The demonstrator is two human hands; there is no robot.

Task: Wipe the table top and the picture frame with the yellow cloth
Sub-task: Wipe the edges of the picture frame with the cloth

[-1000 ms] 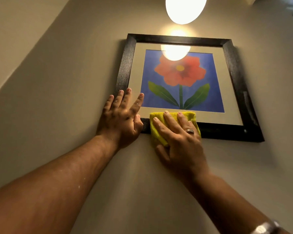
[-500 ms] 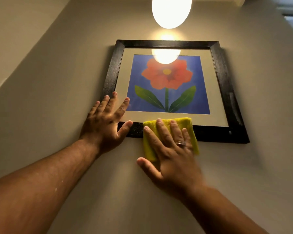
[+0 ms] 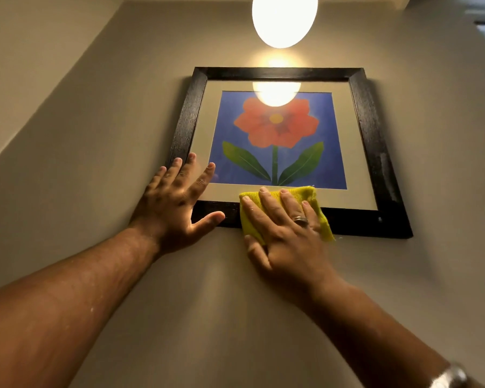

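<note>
A black picture frame [image 3: 371, 130] hangs on the beige wall and holds a red flower print on blue. My right hand [image 3: 284, 233] lies flat on the folded yellow cloth [image 3: 317, 201] and presses it against the frame's bottom rail, left of the middle. The cloth's top edge reaches onto the cream mat. My left hand [image 3: 174, 200] rests with spread fingers on the frame's lower left corner, its thumb along the bottom rail. The table top is out of view.
A glowing oval lamp [image 3: 284, 19] hangs just above the frame and is mirrored in the glass. A wall corner [image 3: 67, 71] runs up at the left. Bare wall surrounds the frame below and to the right.
My right hand and the cloth have slid a little to the right along the bottom rail. The left hand stays on the lower left corner. The view has tilted slightly.
</note>
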